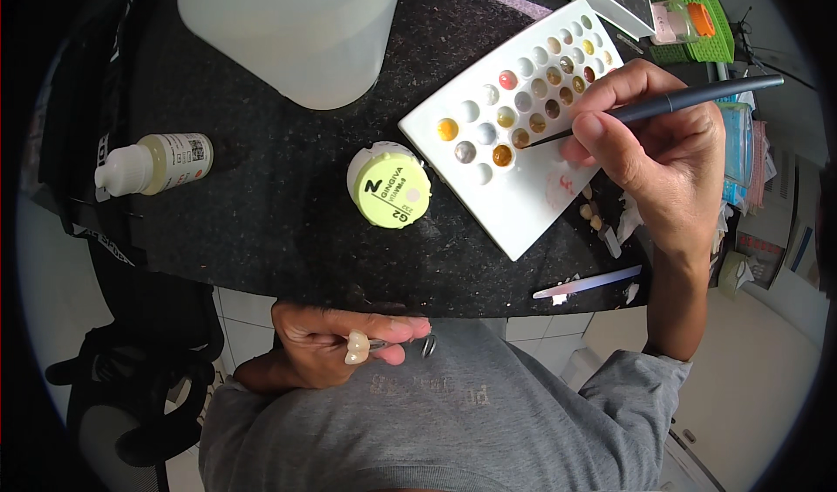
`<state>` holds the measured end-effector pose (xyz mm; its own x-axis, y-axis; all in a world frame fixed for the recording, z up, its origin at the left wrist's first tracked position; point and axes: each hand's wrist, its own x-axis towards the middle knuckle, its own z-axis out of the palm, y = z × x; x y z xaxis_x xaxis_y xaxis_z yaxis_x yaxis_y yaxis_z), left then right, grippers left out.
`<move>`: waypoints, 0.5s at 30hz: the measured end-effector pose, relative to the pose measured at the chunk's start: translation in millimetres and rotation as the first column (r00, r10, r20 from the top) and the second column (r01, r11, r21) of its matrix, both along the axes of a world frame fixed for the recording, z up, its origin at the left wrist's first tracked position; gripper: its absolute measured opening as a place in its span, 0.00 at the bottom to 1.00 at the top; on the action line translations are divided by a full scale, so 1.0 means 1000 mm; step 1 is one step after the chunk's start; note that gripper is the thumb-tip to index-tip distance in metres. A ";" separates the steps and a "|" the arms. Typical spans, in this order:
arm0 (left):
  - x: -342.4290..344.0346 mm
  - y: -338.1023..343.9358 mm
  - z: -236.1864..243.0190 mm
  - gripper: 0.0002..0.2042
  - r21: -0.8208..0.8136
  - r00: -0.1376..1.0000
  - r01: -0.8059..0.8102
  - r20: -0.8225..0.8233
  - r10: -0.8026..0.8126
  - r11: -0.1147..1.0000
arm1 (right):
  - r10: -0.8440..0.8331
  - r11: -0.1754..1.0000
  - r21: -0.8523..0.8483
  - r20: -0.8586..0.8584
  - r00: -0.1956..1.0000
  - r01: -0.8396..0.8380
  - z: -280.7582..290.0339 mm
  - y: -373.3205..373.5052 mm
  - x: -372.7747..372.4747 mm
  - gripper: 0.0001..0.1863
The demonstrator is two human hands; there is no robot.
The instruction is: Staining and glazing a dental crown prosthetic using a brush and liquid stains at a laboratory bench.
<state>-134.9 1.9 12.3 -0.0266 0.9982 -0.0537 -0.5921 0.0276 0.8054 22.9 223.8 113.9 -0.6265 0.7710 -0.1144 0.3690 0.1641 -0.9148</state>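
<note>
My right hand [645, 152] grips a dark, slim brush [680, 99], its fine tip at the amber-coloured wells in the lower rows of a white ceramic palette [475, 208]. The palette has several round wells of yellow, brown, red and grey material. My left hand [318, 339] is below the bench edge, closed on a metal holder [427, 345] that carries tooth-coloured dental crowns [356, 347]. Left of the palette stands a round jar [392, 208] with a pale yellow-green lid.
A dark speckled bench [261, 230] holds a white-capped dropper bottle [174, 165], a large translucent container [288, 30], a pale-handled tool [588, 283] and small tooth-shaped pieces [595, 222]. A green basket [697, 38] and orange-lidded container [671, 21] sit at upper right. A black chair [131, 440] stands lower left.
</note>
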 end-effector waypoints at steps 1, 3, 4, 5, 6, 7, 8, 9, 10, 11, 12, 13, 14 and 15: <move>0.000 0.001 0.000 0.09 0.008 1.000 -0.002 0.004 0.002 1.000 | -0.002 1.000 -0.003 0.001 1.000 0.002 0.000 0.000 0.000 0.05; 0.000 0.001 0.000 0.09 0.016 1.000 -0.003 0.009 0.003 1.000 | -0.005 1.000 0.008 0.001 1.000 0.005 0.000 0.000 0.000 0.05; 0.000 0.000 0.000 0.10 0.009 1.000 -0.004 0.011 0.004 1.000 | -0.005 1.000 0.017 0.000 1.000 0.005 0.000 0.000 0.000 0.05; 0.000 0.000 0.000 0.10 0.001 1.000 -0.004 0.013 0.004 1.000 | -0.005 1.000 0.017 0.000 1.000 0.005 0.000 0.000 0.000 0.05; -0.001 0.000 0.001 0.10 0.001 1.000 -0.005 0.013 0.005 1.000 | 0.003 1.000 0.009 0.006 1.000 -0.003 0.001 0.000 0.000 0.05; -0.001 0.001 0.002 0.11 0.004 1.000 -0.003 -0.009 0.003 1.000 | 0.010 1.000 0.002 0.011 1.000 -0.010 0.001 0.000 0.000 0.05; 0.000 0.002 0.003 0.12 0.007 1.000 -0.002 -0.031 0.002 1.000 | 0.010 1.000 0.003 0.011 1.000 -0.010 0.001 0.000 0.000 0.05; 0.002 0.002 0.002 0.12 0.007 0.999 -0.002 -0.032 0.002 1.000 | 0.000 1.000 -0.004 -0.007 1.000 0.000 0.000 0.000 0.001 0.06; 0.005 0.001 0.000 0.11 0.017 0.999 -0.040 0.022 0.039 0.999 | -0.009 1.000 -0.011 -0.026 1.000 0.009 0.000 -0.001 0.001 0.06; 0.007 -0.001 -0.001 0.10 0.025 0.994 -0.077 0.076 0.075 0.997 | -0.008 1.000 -0.010 -0.027 1.000 0.008 -0.001 -0.001 0.002 0.06; 0.008 -0.002 -0.002 0.10 0.026 0.994 -0.078 0.074 0.076 0.997 | -0.009 1.000 -0.017 -0.042 0.999 0.008 -0.001 -0.002 0.004 0.06; 0.007 -0.002 -0.002 0.09 0.011 0.997 -0.056 0.050 0.055 0.998 | -0.011 1.000 -0.022 -0.059 0.998 0.010 -0.001 -0.002 0.006 0.07; 0.007 -0.002 -0.003 0.09 -0.004 0.999 -0.034 0.027 0.034 0.999 | -0.013 1.000 -0.019 -0.061 0.998 0.012 0.001 -0.003 0.008 0.07; 0.007 -0.002 -0.003 0.09 -0.002 0.999 -0.031 0.025 0.031 1.000 | -0.005 1.000 0.008 -0.053 0.999 0.005 0.004 -0.003 0.011 0.08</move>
